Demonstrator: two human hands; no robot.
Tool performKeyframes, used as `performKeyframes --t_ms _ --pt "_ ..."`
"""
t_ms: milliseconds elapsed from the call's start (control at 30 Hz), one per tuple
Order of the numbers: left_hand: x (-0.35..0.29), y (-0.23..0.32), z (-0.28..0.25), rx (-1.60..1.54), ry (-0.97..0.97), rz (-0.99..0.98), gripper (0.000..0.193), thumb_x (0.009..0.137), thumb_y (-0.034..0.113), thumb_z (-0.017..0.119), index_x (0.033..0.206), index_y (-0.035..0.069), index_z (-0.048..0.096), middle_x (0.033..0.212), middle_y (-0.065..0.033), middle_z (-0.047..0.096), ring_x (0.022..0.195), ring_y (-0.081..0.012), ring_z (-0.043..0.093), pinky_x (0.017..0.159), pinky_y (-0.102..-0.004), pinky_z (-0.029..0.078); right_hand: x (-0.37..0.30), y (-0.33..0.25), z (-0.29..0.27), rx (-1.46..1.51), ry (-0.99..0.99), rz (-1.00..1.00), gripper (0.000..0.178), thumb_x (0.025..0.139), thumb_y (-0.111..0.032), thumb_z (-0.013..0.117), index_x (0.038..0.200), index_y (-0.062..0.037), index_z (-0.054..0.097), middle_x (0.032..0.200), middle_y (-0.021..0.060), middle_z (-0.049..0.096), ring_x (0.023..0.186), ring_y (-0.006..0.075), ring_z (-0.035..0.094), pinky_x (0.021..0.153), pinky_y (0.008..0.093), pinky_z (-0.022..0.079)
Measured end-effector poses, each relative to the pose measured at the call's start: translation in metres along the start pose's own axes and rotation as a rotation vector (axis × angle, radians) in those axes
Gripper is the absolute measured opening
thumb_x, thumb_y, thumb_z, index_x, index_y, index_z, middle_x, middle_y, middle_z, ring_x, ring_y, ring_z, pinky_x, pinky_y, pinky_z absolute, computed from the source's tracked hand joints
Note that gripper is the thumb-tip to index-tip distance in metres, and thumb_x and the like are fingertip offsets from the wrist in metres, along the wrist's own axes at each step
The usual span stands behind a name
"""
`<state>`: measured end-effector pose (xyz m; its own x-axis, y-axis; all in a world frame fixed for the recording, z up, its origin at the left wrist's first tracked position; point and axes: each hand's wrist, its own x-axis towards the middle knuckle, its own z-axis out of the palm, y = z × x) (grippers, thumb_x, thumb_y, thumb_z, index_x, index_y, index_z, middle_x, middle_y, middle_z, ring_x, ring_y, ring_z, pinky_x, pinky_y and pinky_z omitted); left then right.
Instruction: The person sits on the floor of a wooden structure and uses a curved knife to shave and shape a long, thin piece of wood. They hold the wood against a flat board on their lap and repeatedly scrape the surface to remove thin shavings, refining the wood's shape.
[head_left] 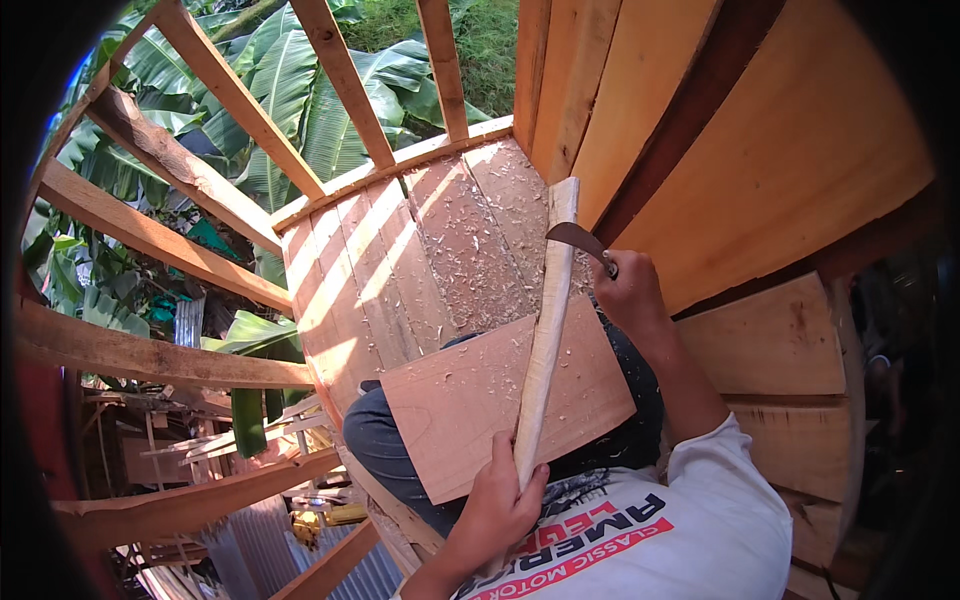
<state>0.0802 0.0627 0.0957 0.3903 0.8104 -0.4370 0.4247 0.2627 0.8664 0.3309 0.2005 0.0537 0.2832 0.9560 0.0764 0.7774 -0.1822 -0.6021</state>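
My left hand (500,508) is closed around the near end of a long pale wooden stick (545,345). The stick slants away from me across a flat rectangular board (455,400) on my lap, its far end near the wall. In my right hand (632,292) is a knife with a curved dark blade (577,238), gripped by its handle. The blade lies across the upper part of the stick and seems to touch it. Small wood shavings are scattered on the board.
Plank flooring (400,270) strewn with shavings spreads ahead of me. Wooden railing slats (190,240) stand along the left and far sides, banana leaves (320,110) beyond them. A plank wall (760,150) rises close on my right. Corrugated sheets (255,545) lie below at left.
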Motion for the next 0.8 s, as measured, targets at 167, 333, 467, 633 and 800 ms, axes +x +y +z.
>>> performKeyframes --t_ms 167,333,467,633,800 --pt "0.001 -0.011 -0.003 0.014 0.041 0.048 0.038 0.091 0.013 0.057 0.119 -0.003 0.036 0.074 -0.0303 0.056 0.07 -0.0479 0.06 0.062 -0.0467 0.045 -0.031 -0.005 0.017 -0.164 0.144 -0.672 0.014 0.078 -0.011 0.065 0.065 -0.0057 0.061 0.064 0.0193 0.062 0.06 0.0351 0.064 0.055 0.0416 0.048" --pt "-0.003 0.003 -0.005 0.002 -0.001 -0.015 0.038 0.091 0.013 0.057 0.119 -0.003 0.036 0.073 -0.0301 0.056 0.07 -0.049 0.059 0.062 -0.0474 0.045 0.003 -0.003 0.0 0.042 0.055 -0.218 0.021 0.083 -0.014 0.061 0.068 0.0006 0.06 0.062 0.0228 0.058 0.064 0.0405 0.062 0.056 0.0446 0.048" --pt "-0.001 -0.001 -0.007 0.028 -0.019 0.011 0.039 0.091 0.013 0.057 0.12 -0.003 0.035 0.073 -0.0291 0.056 0.069 -0.0475 0.06 0.062 -0.0473 0.045 -0.001 -0.008 -0.003 0.065 0.02 -0.245 0.023 0.083 -0.017 0.06 0.07 0.003 0.061 0.061 0.024 0.057 0.063 0.0411 0.062 0.057 0.0459 0.049" --pt "0.007 -0.006 -0.005 0.0 0.02 0.033 0.037 0.088 0.005 0.058 0.119 -0.003 0.039 0.069 -0.0122 0.052 0.061 -0.0193 0.053 0.056 -0.0337 0.042 0.004 -0.008 -0.003 0.004 0.091 -0.286 0.024 0.082 -0.016 0.061 0.067 0.0032 0.061 0.059 0.0231 0.058 0.06 0.0393 0.063 0.055 0.0432 0.049" --pt "0.008 -0.012 -0.02 0.019 0.014 0.059 0.036 0.087 0.003 0.059 0.117 -0.003 0.041 0.07 -0.0095 0.051 0.062 -0.017 0.052 0.057 -0.0314 0.042 0.028 -0.009 -0.015 0.015 0.019 -0.075 0.017 0.081 -0.015 0.061 0.07 -0.0019 0.061 0.059 0.019 0.058 0.062 0.0368 0.064 0.058 0.0428 0.051"
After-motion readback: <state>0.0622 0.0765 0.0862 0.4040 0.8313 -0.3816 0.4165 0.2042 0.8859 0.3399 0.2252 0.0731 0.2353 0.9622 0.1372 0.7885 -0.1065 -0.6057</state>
